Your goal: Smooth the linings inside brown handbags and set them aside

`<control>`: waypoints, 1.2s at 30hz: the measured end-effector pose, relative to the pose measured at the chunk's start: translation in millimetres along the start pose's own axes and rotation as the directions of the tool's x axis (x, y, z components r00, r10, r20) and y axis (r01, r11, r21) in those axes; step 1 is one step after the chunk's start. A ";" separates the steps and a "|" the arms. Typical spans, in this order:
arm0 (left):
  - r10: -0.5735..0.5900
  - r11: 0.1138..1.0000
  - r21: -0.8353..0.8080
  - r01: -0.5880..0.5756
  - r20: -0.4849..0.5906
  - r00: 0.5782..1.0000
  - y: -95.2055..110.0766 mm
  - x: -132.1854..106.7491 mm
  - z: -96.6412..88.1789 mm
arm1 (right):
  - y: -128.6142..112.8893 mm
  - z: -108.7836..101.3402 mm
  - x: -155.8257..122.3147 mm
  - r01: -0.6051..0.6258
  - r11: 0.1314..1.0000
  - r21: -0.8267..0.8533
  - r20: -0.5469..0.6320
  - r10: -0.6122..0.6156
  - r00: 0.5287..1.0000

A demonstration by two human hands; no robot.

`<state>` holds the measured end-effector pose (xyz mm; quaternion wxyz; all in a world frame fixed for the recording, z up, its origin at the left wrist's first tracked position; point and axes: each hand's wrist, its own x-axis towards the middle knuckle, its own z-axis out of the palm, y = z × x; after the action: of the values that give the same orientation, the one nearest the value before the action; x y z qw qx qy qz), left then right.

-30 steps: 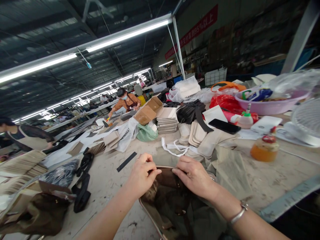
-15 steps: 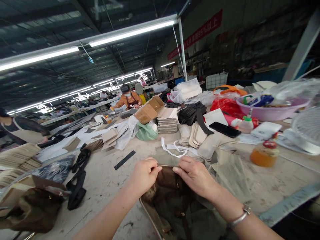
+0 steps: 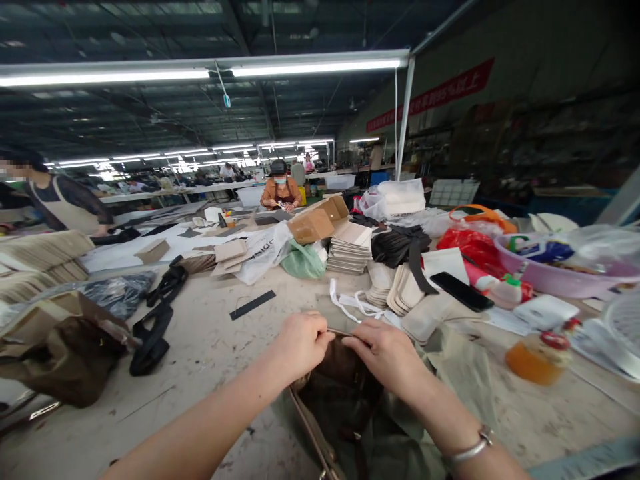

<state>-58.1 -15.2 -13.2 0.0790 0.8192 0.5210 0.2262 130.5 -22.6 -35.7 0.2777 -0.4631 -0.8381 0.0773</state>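
Note:
An olive-brown fabric bag (image 3: pixel 390 433) stands in front of me, its opening facing up and its dark inside showing. My left hand (image 3: pixel 303 343) pinches the far rim of the bag, fingers closed. A short way to the right along the same rim, my right hand (image 3: pixel 385 353) grips it between thumb and bent fingers. Beyond my hands lie a loose white strap (image 3: pixel 345 303) and a dark flat strip (image 3: pixel 253 305). Pale greenish cloth (image 3: pixel 463 367) spreads over the table beside my right wrist.
At left sit another brown bag (image 3: pixel 65 353), black webbing (image 3: pixel 153 340) and stacked beige panels (image 3: pixel 47 257). A cardboard box (image 3: pixel 320 220), panel stack (image 3: pixel 350 248), phone (image 3: pixel 461 291), orange-filled jar (image 3: pixel 537 360) and purple basin (image 3: pixel 575 270) crowd the far and right side. Co-workers are beyond.
My view has levelled, so the table items appear shifted. Both hands keep their grip on the bag's rim. The co-worker in orange has brought their hands together.

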 end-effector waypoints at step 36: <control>0.009 1.000 0.005 -0.009 0.108 0.994 43.4 -4.5 -15.5 | 13.1 -33.8 -31.2 -0.015 0.970 -0.243 -0.028 0.009 1.000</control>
<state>-31.2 -40.1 15.0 0.1037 0.8328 0.5130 0.1803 171.3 -45.2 -24.9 0.2298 -0.4997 -0.8346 -0.0304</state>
